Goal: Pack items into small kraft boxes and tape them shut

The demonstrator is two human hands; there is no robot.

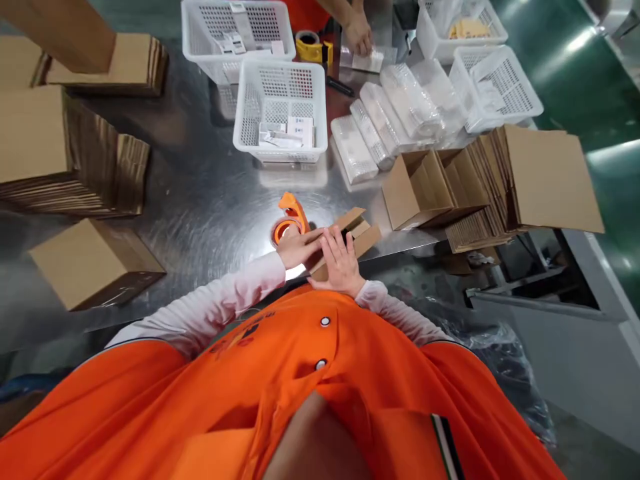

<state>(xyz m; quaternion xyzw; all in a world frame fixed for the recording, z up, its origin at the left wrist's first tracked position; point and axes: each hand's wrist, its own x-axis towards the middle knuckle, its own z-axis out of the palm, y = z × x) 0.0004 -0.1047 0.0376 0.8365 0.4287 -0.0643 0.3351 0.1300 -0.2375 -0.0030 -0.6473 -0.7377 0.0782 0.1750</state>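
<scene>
A small brown cardboard box point(367, 241) lies at the table's near edge, close against my body. Its far-right flaps stand up, and a dark gap shows between them. My left hand point(299, 248) holds the box's left side, fingers reaching across toward the other hand. On top lies my right hand point(341, 261), fingers stretched over the cardboard and thumb at the near side, gripping it. The fingertips of both hands meet or nearly meet. Just beyond my left hand sits an orange tape dispenser point(295, 208) with a tape roll; the hand partly covers it.
Ahead stands a white basket point(280, 157) with small boxes. Bubble-wrapped packs point(354, 150) and open cartons point(417, 190) lie to the right. Flattened cardboard point(33, 133) is stacked left, near a closed carton point(95, 263). Across the table, another person's hand point(359, 33) touches a pack.
</scene>
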